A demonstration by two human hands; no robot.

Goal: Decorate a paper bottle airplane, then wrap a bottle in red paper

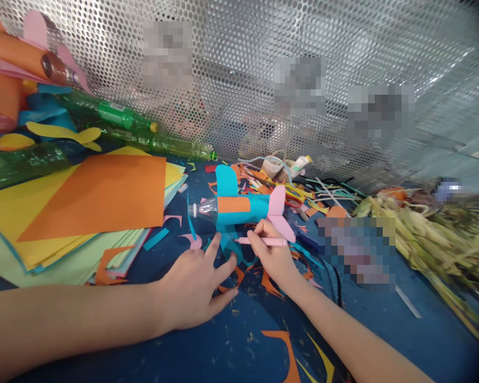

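Note:
A plastic bottle wrapped in blue paper [259,207] lies on its side, its clear neck pointing left. It bears an orange paper strip [233,204], blue wings on two sides and pink paper fins [278,202] at its right end. My left hand [197,282] has its fingers spread, fingertips by the lower blue wing [230,246]. My right hand [273,252] grips a pink pen [269,241], whose tip points left over the lower wing. Whether the tip touches the paper cannot be made out.
Stacked coloured paper [104,197] lies at left, with green bottles [175,144] behind it. Paper scraps, an orange piece [285,351] among them, litter the blue table [223,346]. Dry husks [431,239] lie at right. A perforated metal screen [231,53] stands behind.

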